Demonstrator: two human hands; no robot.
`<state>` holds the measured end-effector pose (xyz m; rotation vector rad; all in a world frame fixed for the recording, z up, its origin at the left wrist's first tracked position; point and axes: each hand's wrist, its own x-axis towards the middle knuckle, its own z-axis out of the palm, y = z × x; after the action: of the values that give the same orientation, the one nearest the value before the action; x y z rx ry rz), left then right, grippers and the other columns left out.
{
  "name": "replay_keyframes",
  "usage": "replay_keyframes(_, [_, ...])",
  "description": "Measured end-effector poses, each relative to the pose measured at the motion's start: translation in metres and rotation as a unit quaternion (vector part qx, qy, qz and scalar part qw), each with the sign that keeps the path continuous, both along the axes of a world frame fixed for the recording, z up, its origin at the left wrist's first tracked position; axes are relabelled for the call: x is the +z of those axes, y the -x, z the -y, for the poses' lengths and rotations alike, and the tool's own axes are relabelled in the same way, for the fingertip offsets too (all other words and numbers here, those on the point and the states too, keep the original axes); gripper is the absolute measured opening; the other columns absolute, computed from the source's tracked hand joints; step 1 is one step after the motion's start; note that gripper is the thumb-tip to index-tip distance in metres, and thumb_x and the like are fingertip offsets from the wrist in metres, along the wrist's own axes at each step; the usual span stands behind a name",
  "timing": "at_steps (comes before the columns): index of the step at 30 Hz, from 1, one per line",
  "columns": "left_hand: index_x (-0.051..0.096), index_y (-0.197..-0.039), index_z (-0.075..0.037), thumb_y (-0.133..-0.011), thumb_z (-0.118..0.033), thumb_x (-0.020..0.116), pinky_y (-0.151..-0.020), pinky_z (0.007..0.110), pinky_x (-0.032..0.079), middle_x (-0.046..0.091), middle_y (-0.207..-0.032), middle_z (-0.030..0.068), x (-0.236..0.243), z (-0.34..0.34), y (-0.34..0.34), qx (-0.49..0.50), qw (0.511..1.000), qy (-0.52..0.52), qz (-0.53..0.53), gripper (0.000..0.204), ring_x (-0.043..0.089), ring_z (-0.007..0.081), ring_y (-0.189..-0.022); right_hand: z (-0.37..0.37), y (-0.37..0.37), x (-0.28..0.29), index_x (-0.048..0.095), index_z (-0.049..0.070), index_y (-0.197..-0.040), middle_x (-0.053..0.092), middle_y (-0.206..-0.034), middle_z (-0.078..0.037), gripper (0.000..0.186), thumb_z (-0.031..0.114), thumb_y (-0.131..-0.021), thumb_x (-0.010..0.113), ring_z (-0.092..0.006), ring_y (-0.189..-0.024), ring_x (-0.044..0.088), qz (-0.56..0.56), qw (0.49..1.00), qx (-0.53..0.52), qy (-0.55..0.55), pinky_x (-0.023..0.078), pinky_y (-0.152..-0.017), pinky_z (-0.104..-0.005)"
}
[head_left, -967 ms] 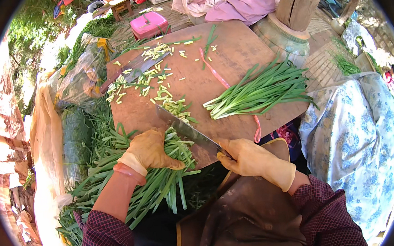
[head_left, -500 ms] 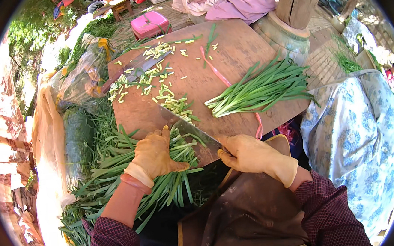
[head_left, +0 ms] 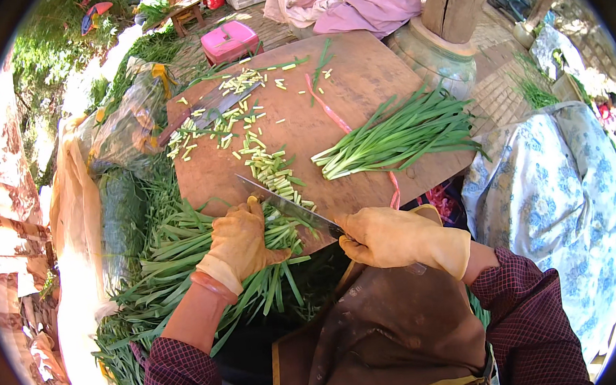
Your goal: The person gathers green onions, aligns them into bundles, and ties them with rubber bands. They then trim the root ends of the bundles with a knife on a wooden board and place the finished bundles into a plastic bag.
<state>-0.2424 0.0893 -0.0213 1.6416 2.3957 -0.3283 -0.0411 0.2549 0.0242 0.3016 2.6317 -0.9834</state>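
Note:
Both my hands wear tan gloves. My left hand (head_left: 239,240) is closed over a bunch of long, flat-leaved garlic chives (head_left: 176,264), pressing it at the board's near left edge. In my right hand (head_left: 391,235) is a knife (head_left: 280,200); its long blade slants up and left, past the cut end of the bunch. Beyond the blade, short pale-green cut pieces (head_left: 262,163) trail across the brown wooden board (head_left: 253,45). A second bunch of garlic chives (head_left: 404,133) lies on the board's right, over a pink strip (head_left: 329,107). My glove hides the knife handle.
Another knife (head_left: 204,119) lies among cut pieces at the board's far left. Plastic-wrapped greens (head_left: 123,221) flank the board on the left. Behind it stand a pink box (head_left: 229,41) and a wooden post (head_left: 458,0) on a stone base. Blue-flowered cloth (head_left: 553,224) drapes at right.
The knife has lifted, and its blade is now turned more edge-on to the view. My right hand has turned slightly with it. My left hand stays on the bunch.

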Motion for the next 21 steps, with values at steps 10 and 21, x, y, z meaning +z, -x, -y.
replay_keyframes(10, [0.045,-0.139,0.013,-0.065,-0.078,0.074,-0.07,0.04,0.056,0.065,-0.108,0.0157,0.003,-0.008,-0.009,0.001,0.995,0.08,-0.06,0.12,0.068,0.0261,-0.094,0.007,0.032,0.0,0.054,0.0,-0.104,0.065,-0.092,-0.023,0.028,0.027,-0.097,0.051,-0.0453,-0.088,0.064,0.006,1.0,0.004,-0.023,0.05,-0.077,-0.054])
replay_keyframes(21, [0.038,-0.149,0.005,-0.064,-0.073,0.079,-0.086,0.043,0.051,0.06,-0.122,0.0124,-0.009,0.01,-0.019,0.05,0.997,-0.039,-0.054,0.122,0.06,0.0262,-0.111,-0.003,0.009,-0.014,0.056,0.0,-0.104,0.064,-0.082,-0.024,0.031,0.03,-0.095,0.057,-0.044,-0.079,0.062,-0.161,0.968,-0.191,-0.025,0.047,-0.069,-0.0504])
